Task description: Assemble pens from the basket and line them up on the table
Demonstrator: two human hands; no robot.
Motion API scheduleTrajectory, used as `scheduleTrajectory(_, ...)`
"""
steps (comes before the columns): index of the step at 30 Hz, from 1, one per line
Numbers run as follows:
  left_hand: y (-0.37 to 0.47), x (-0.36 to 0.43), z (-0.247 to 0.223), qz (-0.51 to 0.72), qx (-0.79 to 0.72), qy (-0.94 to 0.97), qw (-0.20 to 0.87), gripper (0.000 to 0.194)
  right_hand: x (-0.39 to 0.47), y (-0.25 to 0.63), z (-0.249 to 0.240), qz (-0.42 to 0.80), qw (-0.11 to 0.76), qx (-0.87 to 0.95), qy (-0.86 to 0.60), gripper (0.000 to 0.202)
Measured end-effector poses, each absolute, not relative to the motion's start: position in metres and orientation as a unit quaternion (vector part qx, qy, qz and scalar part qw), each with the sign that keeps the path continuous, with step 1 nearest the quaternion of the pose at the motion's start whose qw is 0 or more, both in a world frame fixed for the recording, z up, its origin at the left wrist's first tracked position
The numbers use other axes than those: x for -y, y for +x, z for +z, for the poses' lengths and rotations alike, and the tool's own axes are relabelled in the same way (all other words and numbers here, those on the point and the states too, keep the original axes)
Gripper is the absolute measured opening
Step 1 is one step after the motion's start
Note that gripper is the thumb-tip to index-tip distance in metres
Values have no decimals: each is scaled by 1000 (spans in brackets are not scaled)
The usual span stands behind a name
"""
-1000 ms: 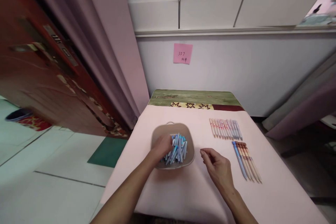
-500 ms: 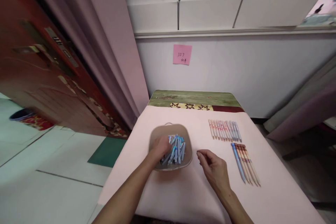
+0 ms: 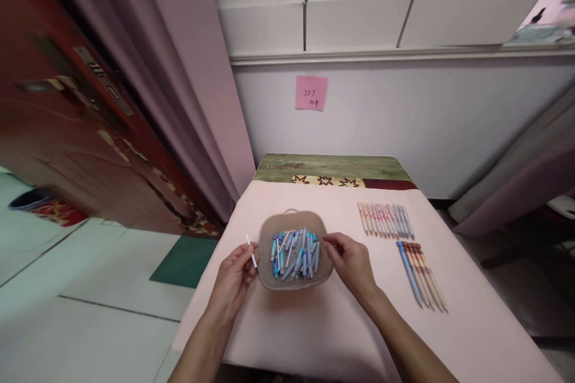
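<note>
A grey-brown plastic basket (image 3: 294,285) stands on the pink-covered table, filled with a loose heap of blue and grey pen parts (image 3: 309,254) and thin white sticks. Just left of its rim, my left hand (image 3: 233,272) pinches a thin white pen refill (image 3: 251,251) with a dark lower end, held at a tilt. My right hand (image 3: 353,260) is at the basket's right rim, thumb and forefinger drawn together. Whether those fingertips grip the rim or some small part cannot be made out.
Right of the basket lies a row of slim pens (image 3: 385,220), pinkish to grey. Nearer me are several brown-topped pens (image 3: 422,275) beside a blue pen (image 3: 408,275). A pink note (image 3: 311,93) is stuck to the wall behind. A red door (image 3: 112,149) stands left.
My left hand has come out of the basket to its left side, now holding the white refill. My right hand has moved left and up to the rim. The basket has shifted slightly right.
</note>
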State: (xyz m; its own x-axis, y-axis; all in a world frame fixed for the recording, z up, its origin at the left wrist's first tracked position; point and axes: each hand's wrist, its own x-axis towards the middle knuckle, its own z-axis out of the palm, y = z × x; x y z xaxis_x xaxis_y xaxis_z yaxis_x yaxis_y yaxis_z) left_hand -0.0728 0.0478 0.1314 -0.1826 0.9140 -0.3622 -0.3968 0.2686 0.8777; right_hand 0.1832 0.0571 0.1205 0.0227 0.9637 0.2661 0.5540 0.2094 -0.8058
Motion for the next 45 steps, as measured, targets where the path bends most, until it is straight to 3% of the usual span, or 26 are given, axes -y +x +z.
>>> scheduleTrajectory(4,-79,-41,131,577,-519,221,591,34,-75,171,127,198,362,698,-585,17)
scheduleTrajectory(12,-85,-40,128,589,-499,196,604,34,-94,130,131,168,76,792,-582,19)
scheduleTrajectory(15,-87,-40,126,598,-497,178,604,34,-100,114,127,173,24,801,-572,21)
scheduleTrajectory(19,-90,-39,124,585,-490,174,622,35,-109,94,119,175,9,807,-563,23)
scheduleTrajectory(25,-90,-36,125,579,-488,171,630,35,-113,73,107,185,7,838,-514,40)
scheduleTrajectory(31,-98,-36,122,579,-498,182,619,32,-115,96,103,170,9,811,-560,25)
scheduleTrajectory(45,-89,-38,128,555,-494,211,636,42,-135,140,116,137,91,732,-661,24)
